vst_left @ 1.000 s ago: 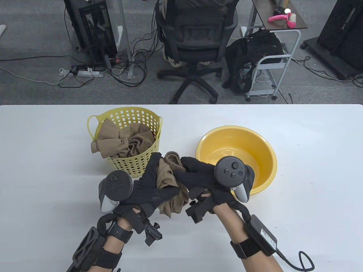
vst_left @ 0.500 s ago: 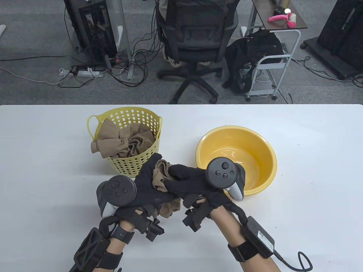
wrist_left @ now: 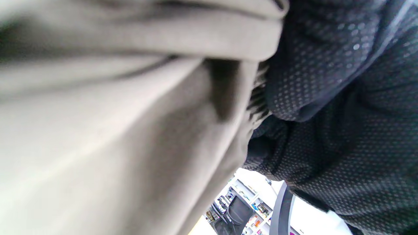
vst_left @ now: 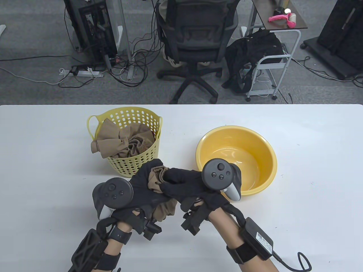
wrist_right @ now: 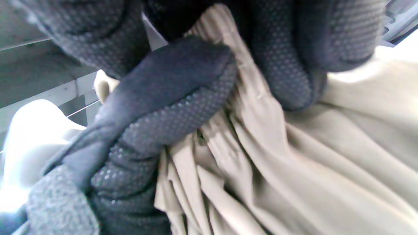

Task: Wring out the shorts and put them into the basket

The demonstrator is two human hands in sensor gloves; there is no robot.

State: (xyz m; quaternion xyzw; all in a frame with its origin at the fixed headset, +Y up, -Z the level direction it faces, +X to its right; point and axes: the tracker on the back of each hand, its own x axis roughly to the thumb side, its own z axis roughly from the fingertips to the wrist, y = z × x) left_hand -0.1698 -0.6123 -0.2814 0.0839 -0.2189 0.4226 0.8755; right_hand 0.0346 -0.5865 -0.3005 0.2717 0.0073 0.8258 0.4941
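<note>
Hands: left hand [vst_left: 147,189] and right hand [vst_left: 184,187] both clamped on shorts [vst_left: 156,181].
Change: bundle drifted left, squeezed tighter.
Meaning: wringing nearly done; basket [vst_left: 127,167] next.

Bunched tan shorts [vst_left: 155,181] in front of yellow perforated basket [vst_left: 129,165] holding more tan cloth.
</note>
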